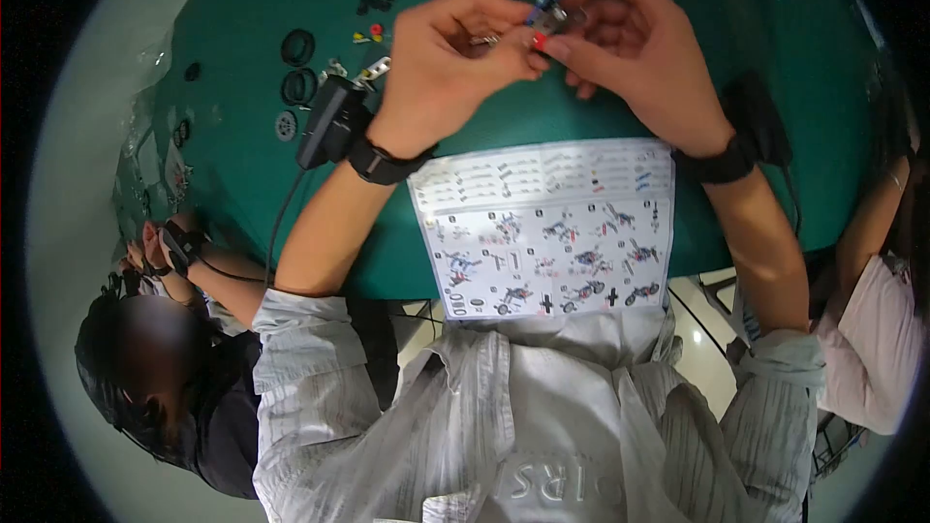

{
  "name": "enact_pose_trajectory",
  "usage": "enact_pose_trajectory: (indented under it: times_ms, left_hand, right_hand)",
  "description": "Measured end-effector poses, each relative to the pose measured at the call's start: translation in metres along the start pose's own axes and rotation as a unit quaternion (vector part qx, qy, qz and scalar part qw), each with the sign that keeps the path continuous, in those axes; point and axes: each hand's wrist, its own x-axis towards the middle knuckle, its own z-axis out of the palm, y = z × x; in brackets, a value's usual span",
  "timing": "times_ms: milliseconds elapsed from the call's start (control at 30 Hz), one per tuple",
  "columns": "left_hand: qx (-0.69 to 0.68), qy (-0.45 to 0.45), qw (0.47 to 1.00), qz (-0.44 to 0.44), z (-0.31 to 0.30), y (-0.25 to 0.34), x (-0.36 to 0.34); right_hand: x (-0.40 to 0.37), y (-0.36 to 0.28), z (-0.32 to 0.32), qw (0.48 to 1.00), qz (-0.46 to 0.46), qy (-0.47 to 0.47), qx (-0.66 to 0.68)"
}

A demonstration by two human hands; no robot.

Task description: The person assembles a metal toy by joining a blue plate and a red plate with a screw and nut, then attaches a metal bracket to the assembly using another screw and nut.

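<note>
Above the green table, both hands meet at a small toy model assembly (550, 8) with metal-grey, blue and red parts. My left hand (444, 68) pinches its left side between thumb and fingers. On the other side, my right hand (647, 44) grips it with bent fingers, the thumb near a red piece (540, 41). The fingers partly cover the assembly, so its exact shape is hard to make out. Below the hands lies a printed instruction sheet (542, 194) with rows of parts and numbered build pictures.
Black tyres (298, 87), a grey wheel (286, 126) and small black, yellow and red pieces (376, 30) lie on the green table (232, 174) to the left. Black devices are strapped to both wrists. One person (165, 358) sits at left, another (877, 329) at right.
</note>
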Motion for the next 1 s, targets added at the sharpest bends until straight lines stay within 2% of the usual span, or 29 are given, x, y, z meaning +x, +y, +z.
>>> enact_pose_trajectory:
  times_ms: [67,167,400,600,700,900,1000]
  left_hand:
    - [-0.008,-0.004,1.0,-0.003,-0.001,-0.001,0.001]
    - [-0.019,0.005,1.0,-0.019,0.001,0.002,0.0]
    - [-0.026,0.01,0.999,-0.036,0.0,0.002,0.001]
    - [-0.009,-0.001,1.0,-0.007,-0.001,-0.001,0.002]
    - [-0.041,-0.001,0.999,-0.019,-0.001,0.001,0.001]
    - [-0.024,-0.008,0.999,-0.032,-0.003,0.003,0.001]
    - [-0.046,-0.006,0.998,-0.048,-0.003,0.005,0.001]
  right_hand:
    - [0.001,0.006,-0.003,1.0,-0.013,-0.02,-0.008]
    - [0.0,0.002,-0.001,1.0,0.005,0.004,0.026]
    - [0.0,0.001,-0.003,0.999,0.016,-0.006,0.031]
    - [0.0,-0.001,-0.003,0.998,0.038,-0.003,0.046]
    - [0.0,-0.006,-0.002,0.997,0.063,-0.001,0.054]
    - [0.002,-0.001,-0.004,0.998,0.027,-0.003,0.057]
    - [0.003,-0.001,-0.004,0.997,0.041,0.013,0.071]
